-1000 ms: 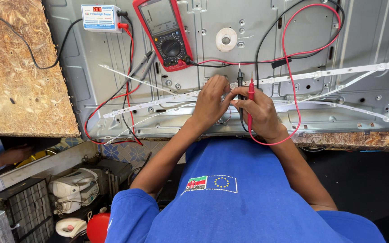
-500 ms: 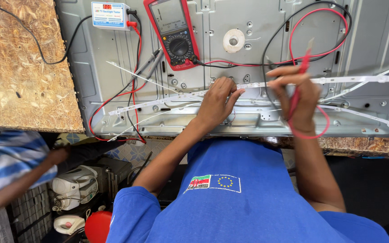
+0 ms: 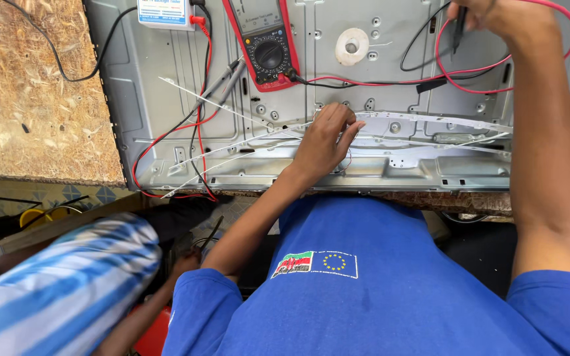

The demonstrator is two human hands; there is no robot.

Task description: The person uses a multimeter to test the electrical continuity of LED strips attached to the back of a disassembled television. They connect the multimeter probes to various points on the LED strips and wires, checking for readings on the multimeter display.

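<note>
Fingers: those of the left hand (image 3: pixel 324 142) were curled, their tips pressed onto a thin white strip (image 3: pixel 423 120) lying across the grey metal back panel (image 3: pixel 166 86). The right hand (image 3: pixel 503 16), raised to the panel's far edge, was closed around a black probe (image 3: pixel 460 29); red lead (image 3: pixel 496 69) and black lead (image 3: pixel 417 62) looped below it.

Strip: narrow, pale, slightly bowed, running across the panel's lower half; further loose strips crossed to its left.

Meter: red-cased multimeter (image 3: pixel 265 43), dial face up, upper centre.

Bench: chipboard (image 3: pixel 28 92) at left.

Another person's striped sleeve (image 3: pixel 67 290), lower left.
</note>
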